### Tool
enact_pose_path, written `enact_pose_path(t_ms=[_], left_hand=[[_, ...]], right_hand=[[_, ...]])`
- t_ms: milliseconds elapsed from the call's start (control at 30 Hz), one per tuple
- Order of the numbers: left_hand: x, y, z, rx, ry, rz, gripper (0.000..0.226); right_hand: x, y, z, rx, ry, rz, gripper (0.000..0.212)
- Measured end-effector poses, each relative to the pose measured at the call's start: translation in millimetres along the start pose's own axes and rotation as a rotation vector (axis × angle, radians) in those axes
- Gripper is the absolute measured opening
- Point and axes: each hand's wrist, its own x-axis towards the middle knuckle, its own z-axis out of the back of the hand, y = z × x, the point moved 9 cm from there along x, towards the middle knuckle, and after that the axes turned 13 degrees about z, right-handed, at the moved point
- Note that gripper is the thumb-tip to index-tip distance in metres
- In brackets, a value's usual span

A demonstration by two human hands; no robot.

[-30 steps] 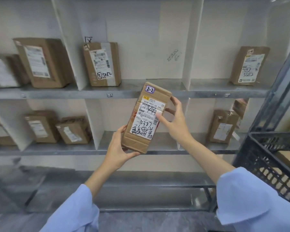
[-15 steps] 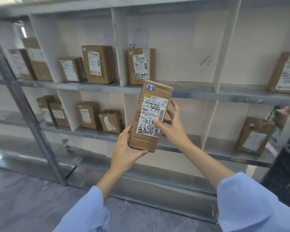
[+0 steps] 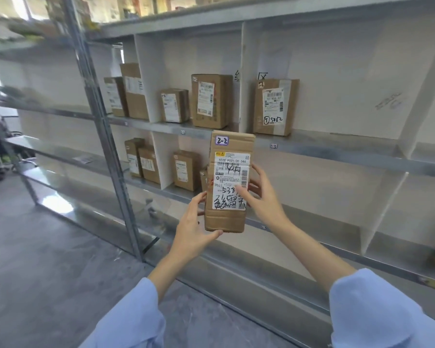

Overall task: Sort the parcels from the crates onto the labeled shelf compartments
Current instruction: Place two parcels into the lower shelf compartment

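Cardboard parcel [image 3: 227, 182] upright, fingers [image 3: 241, 194] across label, left hand [image 3: 195, 229] beneath

"2-2" sticker — held parcel [image 3: 227, 182]

Parcel [image 3: 230, 218] stands before the shelf [image 3: 337, 153], apparently half hiding a box [image 3: 203, 176].

A grey metal shelf unit [image 3: 337, 153] with white upright dividers [image 3: 146, 79] carries brown cardboard boxes, all upright with white labels facing out. On the upper board, a touching pair [image 3: 136, 96] fills the left compartment. A small box [image 3: 175, 105] stands beside a taller box [image 3: 211, 100] in the next, and a lone box [image 3: 275, 106] right of that. On the lower board stand a close pair [image 3: 148, 164] and, one compartment over, a single box [image 3: 186, 169].
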Motion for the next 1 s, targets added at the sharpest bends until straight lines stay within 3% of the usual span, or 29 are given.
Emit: enact_pose_path(t_ms=[133,400,1000], left_hand=[[15,22,13,0.006,0.024,0.011,0.095],[60,63,7,0.032,0.127,0.0,0.095],[119,102,-10,-0.034,0.302,-0.043,0.097]], right_hand=[[12,-12,-29,-0.061,0.039,-0.009,0.065],[38,-40,-63,-0.103,0.012,-0.066,0.085],[61,-62,-75,-0.223,-0.138,-0.107,0.079]])
